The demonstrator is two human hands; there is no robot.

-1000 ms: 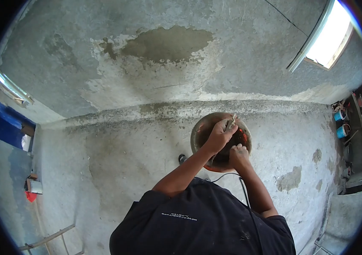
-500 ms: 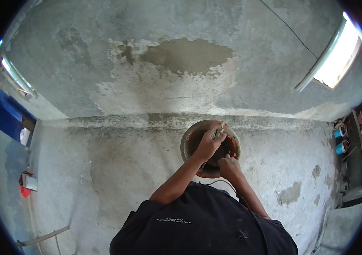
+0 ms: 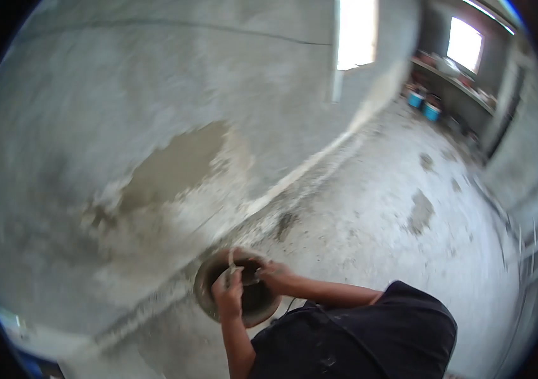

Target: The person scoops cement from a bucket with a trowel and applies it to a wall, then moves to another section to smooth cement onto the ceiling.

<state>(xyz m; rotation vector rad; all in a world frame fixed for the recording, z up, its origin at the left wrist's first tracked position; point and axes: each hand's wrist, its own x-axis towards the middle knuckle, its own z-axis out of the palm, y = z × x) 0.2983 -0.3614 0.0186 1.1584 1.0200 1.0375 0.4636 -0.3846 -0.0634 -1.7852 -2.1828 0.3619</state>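
A round, reddish-brown basin, dark inside, sits on the floor close to the foot of the wall. Over its opening, my left hand is closed around a thin, pale, mortar-smeared tool that sticks up past the fingers toward the far rim. My right hand reaches in over the right side of the basin with its fingers curled closed, near the left hand. What the right hand grips I cannot make out. The basin's contents are mostly in shadow.
The grey wall carries a damp, darker plaster patch with a rough pale border. Farther off, blue buckets stand below a cluttered shelf. A ladder-like frame leans at the right. Dried mortar stains mark the floor.
The view has swung right and tilted, so the basin now appears lower and farther left. Both hands remain over the basin; the right hand is higher, beside the left.
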